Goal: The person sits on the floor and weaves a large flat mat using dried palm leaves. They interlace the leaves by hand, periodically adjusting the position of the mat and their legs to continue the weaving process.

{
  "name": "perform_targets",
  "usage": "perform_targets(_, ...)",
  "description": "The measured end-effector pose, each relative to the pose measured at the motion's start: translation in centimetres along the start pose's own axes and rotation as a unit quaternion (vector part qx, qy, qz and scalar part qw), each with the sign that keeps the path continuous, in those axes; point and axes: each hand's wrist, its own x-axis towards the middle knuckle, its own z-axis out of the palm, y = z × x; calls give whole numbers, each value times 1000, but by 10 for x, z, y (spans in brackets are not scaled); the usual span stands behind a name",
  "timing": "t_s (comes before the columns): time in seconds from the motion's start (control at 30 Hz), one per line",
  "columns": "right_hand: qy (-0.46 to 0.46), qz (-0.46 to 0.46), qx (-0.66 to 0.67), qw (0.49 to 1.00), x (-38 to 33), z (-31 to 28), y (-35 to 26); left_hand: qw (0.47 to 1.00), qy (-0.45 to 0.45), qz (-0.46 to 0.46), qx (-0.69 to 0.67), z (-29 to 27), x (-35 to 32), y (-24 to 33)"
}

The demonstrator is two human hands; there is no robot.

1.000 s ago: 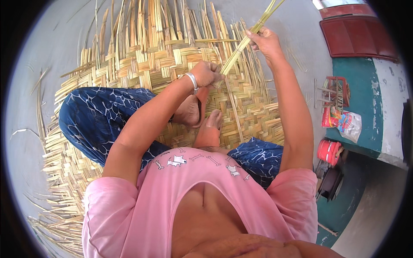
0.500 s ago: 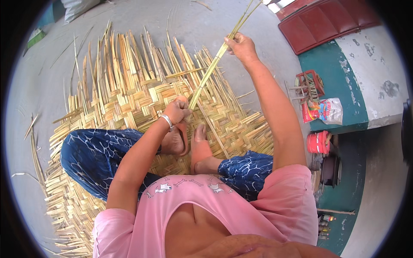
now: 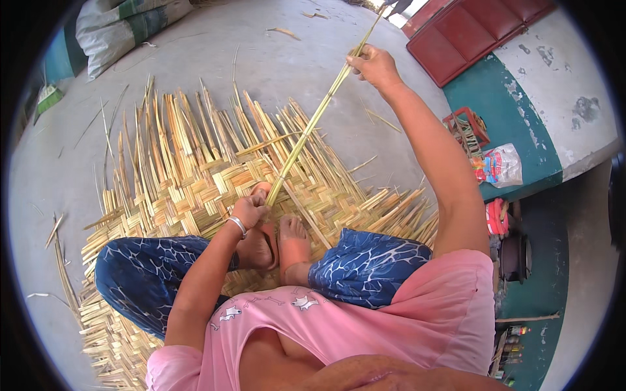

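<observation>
A long, greenish-yellow split reed strip stretches slantwise between my hands over a half-woven mat. My left hand, with a silver bangle at the wrist, is closed on the strip's near end, just above my sandalled foot. Farther off to the right, my right hand grips the strip near its upper part with my arm stretched out. The strip's far end runs on beyond that hand. Loose reed ends stick out from the mat's far edge. Both my feet rest on the weave.
A concrete step with a green and white wall stands at the right, with a red basket and a plastic packet on it. Dark red panels lean beyond. At the far left are a pale sack and a broom.
My right hand has moved slightly farther out along with the strip, and my left hand has come nearer to me and left. The view has shifted, showing more of the far floor.
</observation>
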Motion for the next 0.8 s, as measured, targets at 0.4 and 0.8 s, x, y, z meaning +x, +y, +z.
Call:
perform_targets(0.4,-530,185,276,780,-163,170,67,982,-42,-1,-184,1,-30,53)
perform_targets(0.8,-323,75,182,926,-199,264,76,973,79,50,213,-12,-28,0)
